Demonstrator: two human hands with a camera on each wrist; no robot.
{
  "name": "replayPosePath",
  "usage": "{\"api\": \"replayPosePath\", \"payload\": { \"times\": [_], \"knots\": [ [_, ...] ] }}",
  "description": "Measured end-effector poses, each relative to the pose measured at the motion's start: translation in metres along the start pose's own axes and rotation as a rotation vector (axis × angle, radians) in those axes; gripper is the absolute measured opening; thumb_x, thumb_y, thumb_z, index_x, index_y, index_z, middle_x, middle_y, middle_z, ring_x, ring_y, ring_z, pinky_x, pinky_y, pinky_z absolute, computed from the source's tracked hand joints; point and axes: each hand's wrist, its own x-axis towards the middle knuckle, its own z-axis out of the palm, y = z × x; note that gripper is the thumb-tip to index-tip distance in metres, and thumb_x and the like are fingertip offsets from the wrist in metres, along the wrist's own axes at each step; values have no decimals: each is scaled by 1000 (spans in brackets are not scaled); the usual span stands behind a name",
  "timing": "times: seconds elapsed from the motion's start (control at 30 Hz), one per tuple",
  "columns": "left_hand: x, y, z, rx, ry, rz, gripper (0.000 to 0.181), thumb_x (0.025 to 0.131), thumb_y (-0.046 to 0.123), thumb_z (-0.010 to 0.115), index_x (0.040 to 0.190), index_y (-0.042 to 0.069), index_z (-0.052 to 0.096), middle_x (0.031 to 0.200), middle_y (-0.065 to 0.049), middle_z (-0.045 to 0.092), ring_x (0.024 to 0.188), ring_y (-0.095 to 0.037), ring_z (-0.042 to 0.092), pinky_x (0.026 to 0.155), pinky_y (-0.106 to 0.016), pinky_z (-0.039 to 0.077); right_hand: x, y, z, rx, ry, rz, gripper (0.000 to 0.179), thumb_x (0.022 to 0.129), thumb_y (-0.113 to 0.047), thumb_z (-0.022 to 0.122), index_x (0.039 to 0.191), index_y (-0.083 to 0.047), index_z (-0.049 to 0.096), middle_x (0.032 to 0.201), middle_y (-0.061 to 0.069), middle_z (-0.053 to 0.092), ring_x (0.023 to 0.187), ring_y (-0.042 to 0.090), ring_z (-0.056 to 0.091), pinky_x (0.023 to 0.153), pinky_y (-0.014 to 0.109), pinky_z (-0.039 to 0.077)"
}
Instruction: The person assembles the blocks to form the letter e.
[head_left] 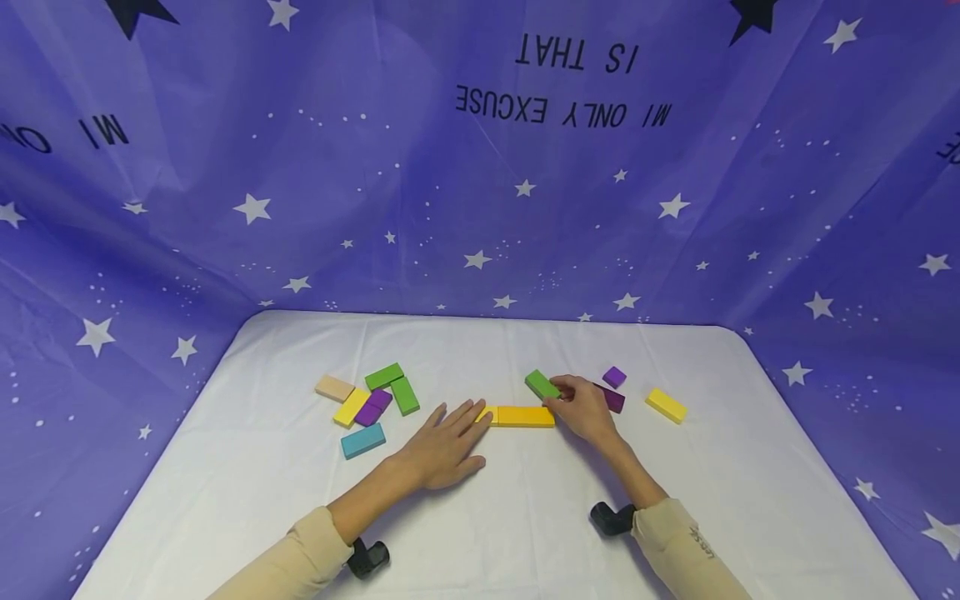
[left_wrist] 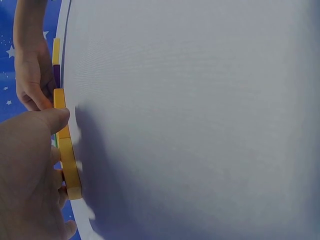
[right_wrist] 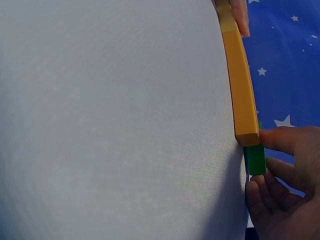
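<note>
In the head view, a smooth orange block (head_left: 527, 417) lies lengthwise from nine to three o'clock, its nine-o'clock end meeting a partly hidden yellow block (head_left: 491, 415). Near it, towards one o'clock, a bright green block (head_left: 542, 385) slants from ten to four.

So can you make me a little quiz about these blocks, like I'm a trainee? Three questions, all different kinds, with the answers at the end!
1. Pick one. In the head view, what colour is the block farthest right on the white table?
a) blue
b) yellow
c) green

2. True or false? In the head view, the blue block lies farther left than the orange block.

3. Fill in the gap. The hand nearer the green block just beyond the orange block is the ____ hand.

Key:
1. b) yellow
2. True
3. right hand
</note>
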Motion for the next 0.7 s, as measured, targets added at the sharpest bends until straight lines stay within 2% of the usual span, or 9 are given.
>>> {"api": "replayPosePath", "payload": {
  "times": [0.33,0.7],
  "knots": [
    [0,-1,3,-23,27,16,66,103,42,49,157,7,31,163,-14,23,149,-30,20,117,-57,17,-1,3,-1,-1,-2,-3,40,84,-15,81,119,1,70,100,10,69,87,22,60,79,37,52],
    [0,0,1,-22,10,3,66,104,42,49,157,8,30,163,-14,22,149,-29,19,117,-57,15,-1,6,-3,4,-21,-16,35,87,-12,76,119,1,70,100,11,70,88,24,63,83,40,53]
  ]
}}
